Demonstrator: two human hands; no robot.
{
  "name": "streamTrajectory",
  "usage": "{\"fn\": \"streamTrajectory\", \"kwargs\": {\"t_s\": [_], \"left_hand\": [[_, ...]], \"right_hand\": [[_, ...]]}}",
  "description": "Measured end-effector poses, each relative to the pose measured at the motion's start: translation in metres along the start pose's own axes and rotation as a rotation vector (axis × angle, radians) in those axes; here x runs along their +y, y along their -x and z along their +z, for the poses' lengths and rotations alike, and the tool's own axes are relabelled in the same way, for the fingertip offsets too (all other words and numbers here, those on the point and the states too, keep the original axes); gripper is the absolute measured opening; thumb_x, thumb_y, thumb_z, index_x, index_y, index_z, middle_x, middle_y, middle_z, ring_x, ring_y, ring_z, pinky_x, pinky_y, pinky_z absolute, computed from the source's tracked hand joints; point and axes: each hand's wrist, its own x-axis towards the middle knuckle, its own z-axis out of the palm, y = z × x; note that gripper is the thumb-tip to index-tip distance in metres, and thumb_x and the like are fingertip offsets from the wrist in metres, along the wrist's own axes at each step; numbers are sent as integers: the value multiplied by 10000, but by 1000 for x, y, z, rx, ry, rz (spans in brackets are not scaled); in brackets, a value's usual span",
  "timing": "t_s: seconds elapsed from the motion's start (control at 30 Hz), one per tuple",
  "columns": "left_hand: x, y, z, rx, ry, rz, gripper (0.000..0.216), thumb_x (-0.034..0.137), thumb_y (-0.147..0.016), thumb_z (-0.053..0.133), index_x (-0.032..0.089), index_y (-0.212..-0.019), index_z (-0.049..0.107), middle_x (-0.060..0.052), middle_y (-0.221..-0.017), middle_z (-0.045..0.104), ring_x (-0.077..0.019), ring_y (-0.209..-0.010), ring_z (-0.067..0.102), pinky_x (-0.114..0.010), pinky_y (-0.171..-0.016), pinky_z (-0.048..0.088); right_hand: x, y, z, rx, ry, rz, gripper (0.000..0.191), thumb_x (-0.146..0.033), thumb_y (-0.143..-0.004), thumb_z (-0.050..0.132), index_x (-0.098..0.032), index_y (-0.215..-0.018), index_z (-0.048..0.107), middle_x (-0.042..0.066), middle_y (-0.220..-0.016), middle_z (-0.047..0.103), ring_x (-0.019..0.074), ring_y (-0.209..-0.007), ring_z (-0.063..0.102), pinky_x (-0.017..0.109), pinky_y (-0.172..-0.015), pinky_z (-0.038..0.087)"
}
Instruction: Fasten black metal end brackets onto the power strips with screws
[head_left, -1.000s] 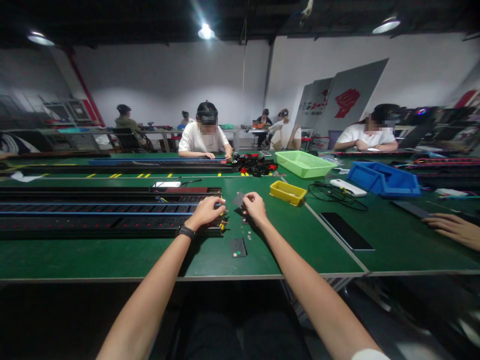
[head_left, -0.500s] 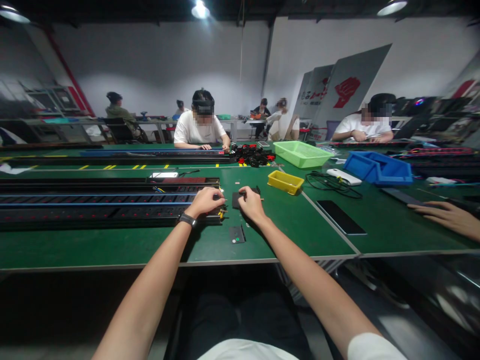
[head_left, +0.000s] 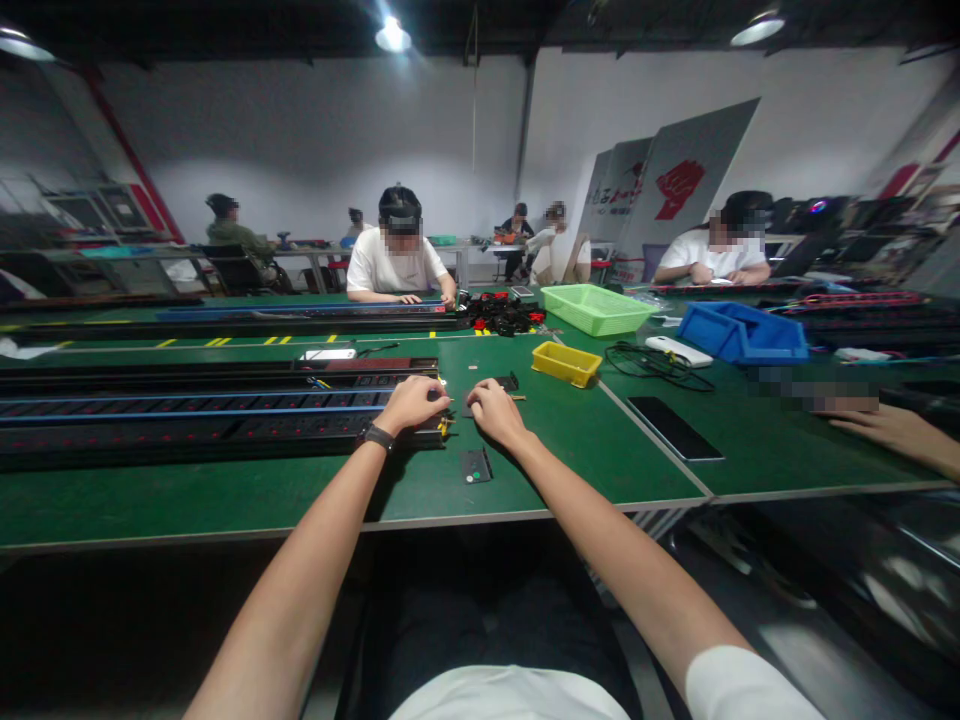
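Note:
My left hand (head_left: 411,402) lies curled over the right end of a long black power strip (head_left: 187,420) on the green table (head_left: 300,490). A black band is on that wrist. My right hand (head_left: 491,410) is closed, fingers pinched on a small dark flat plate (head_left: 507,383) just right of the strip's end. Coloured wires poke out at the strip's end between my hands. A second small dark plate (head_left: 475,466) with pale dots lies on the table nearer to me.
A yellow bin (head_left: 566,363), green basket (head_left: 596,308), blue bin (head_left: 742,335), black cable (head_left: 645,360) and dark phone (head_left: 675,428) lie to the right. Another person's hand (head_left: 892,430) rests far right. More strips run along the left. Several people sit at tables behind.
My right hand has drawn in towards the strip's end, bringing the small plate down close to the table. My left hand has stayed on the strip. The view tilted down slightly.

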Motion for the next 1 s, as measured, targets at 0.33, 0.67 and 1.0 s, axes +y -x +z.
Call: {"fn": "streamTrajectory", "kwargs": {"t_s": [0.33,0.67,1.0], "left_hand": [[0,-2,3,50,-29,-40,203,427,-863,649,262,-867,767,-34,-1005,761,-253,-1020,672,-302,-886,481],[3,-3,3,50,-55,-48,179,365,-850,618,230,-816,728,-51,-946,753,-246,-956,676,-300,-859,485],[8,0,1,37,-104,-61,178,374,-866,619,224,-858,716,-68,-1011,739,-277,-1026,646,-338,-888,491]], "right_hand": [[18,-7,13,-56,-77,-99,296,-304,-800,789,-170,-1063,760,124,-1228,602,244,-1138,619,349,-1035,476],[16,-8,18,103,-141,-68,430,-188,-768,758,-156,-1193,703,166,-1384,483,280,-1255,572,396,-1083,474],[9,-8,13,313,-221,-1,760,-338,-752,777,-153,-1454,552,150,-1216,523,304,-1133,610,458,-1056,507]]}}
